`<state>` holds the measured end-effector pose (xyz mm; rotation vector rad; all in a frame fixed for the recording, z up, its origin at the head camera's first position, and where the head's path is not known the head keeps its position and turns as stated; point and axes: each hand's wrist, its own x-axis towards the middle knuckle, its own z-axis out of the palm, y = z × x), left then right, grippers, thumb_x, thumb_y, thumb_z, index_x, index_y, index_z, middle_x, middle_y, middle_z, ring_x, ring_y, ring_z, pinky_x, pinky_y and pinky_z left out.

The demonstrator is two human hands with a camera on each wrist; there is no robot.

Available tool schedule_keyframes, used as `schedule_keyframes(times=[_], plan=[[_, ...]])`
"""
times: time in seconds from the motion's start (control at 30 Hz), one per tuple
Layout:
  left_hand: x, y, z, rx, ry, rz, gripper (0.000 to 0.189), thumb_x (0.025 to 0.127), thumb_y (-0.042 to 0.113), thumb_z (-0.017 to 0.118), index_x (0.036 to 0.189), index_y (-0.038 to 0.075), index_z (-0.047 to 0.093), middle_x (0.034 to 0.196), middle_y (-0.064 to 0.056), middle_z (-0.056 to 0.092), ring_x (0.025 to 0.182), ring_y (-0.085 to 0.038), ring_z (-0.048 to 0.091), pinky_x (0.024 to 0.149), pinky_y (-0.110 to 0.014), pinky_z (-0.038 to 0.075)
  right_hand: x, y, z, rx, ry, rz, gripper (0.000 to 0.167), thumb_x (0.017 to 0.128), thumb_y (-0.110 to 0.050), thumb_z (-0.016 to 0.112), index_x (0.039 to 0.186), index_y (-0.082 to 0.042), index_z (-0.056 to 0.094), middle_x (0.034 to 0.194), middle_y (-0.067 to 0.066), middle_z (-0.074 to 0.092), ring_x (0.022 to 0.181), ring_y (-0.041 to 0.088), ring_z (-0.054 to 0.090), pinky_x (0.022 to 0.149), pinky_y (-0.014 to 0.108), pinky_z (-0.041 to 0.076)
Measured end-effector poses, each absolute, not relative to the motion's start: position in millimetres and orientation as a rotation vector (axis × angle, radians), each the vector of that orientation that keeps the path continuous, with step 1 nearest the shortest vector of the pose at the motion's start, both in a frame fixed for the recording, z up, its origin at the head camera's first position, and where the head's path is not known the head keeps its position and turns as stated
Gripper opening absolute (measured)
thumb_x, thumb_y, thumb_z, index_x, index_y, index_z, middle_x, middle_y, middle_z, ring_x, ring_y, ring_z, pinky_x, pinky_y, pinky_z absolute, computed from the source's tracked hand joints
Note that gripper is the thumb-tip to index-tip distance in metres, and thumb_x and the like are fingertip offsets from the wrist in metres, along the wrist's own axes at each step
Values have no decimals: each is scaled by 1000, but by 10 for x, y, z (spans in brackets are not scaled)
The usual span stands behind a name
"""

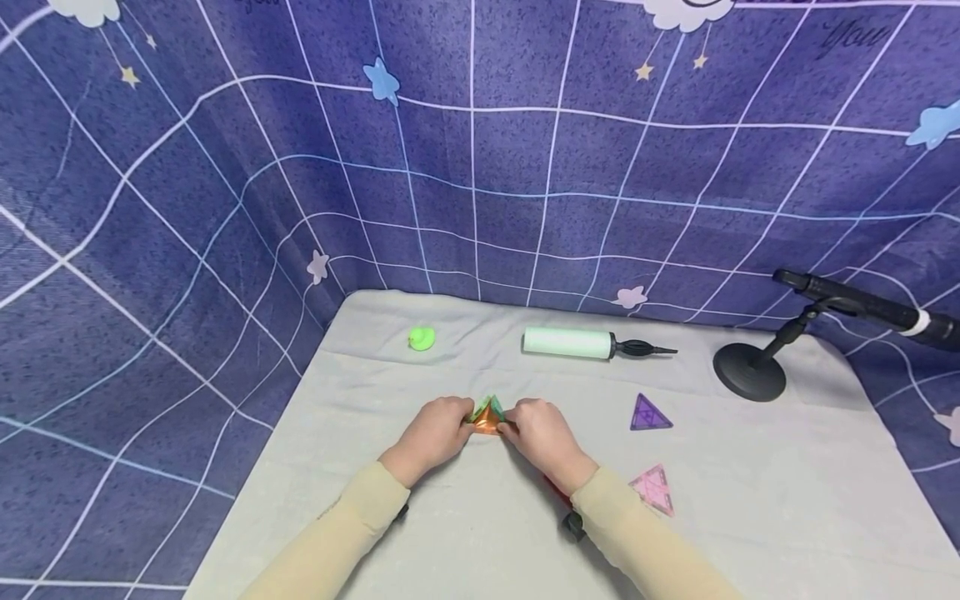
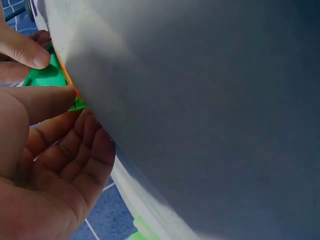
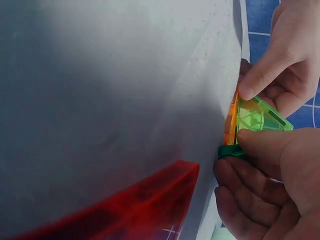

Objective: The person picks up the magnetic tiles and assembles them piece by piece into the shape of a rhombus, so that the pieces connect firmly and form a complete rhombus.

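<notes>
Three triangular magnetic tiles stand joined between the two hands: an orange tile (image 1: 488,420), a lime-green tile (image 3: 257,118) and a darker green tile (image 2: 48,75). My left hand (image 1: 435,435) pinches the lime side of this small shape between thumb and fingers. From the other side, my right hand (image 1: 546,439) pinches it by the darker green tile. In the right wrist view the orange tile lies along the cloth, with the lime one rising from it. Part of a red tile (image 3: 155,207) shows near the right wrist; the sleeve and forearm hide the rest in the head view.
A purple triangle (image 1: 648,413) and a pink triangle (image 1: 655,489) lie right of the hands. Farther back are a green toy duck (image 1: 422,337), a pale green hand pump (image 1: 567,342) and a black stand (image 1: 749,372). Patterned blue curtain (image 1: 510,150) surrounds the white-clothed table (image 1: 465,542).
</notes>
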<state>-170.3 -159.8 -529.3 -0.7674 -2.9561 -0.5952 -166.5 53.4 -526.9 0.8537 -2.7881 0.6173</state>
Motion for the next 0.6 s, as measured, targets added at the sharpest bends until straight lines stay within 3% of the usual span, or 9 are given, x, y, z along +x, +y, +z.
schedule_keyframes(times=[0.23, 0.6], plan=[[-1680, -1569, -5289, -783, -2929, -555, 25, 92, 10, 79, 79, 17, 58, 73, 6, 58, 66, -13, 57, 62, -34, 49, -1656, 531, -5251, 858, -2781, 569, 5, 89, -17, 86, 88, -12, 83, 67, -1, 62, 64, 16, 66, 61, 32, 55], [-1668, -1576, -5328, -752, -2927, -551, 27, 90, 9, 80, 79, 17, 57, 74, 6, 57, 66, -13, 56, 62, -35, 49, -1661, 525, -5272, 840, -2790, 581, 6, 89, -19, 85, 90, -13, 84, 68, -2, 62, 65, 16, 66, 62, 33, 55]])
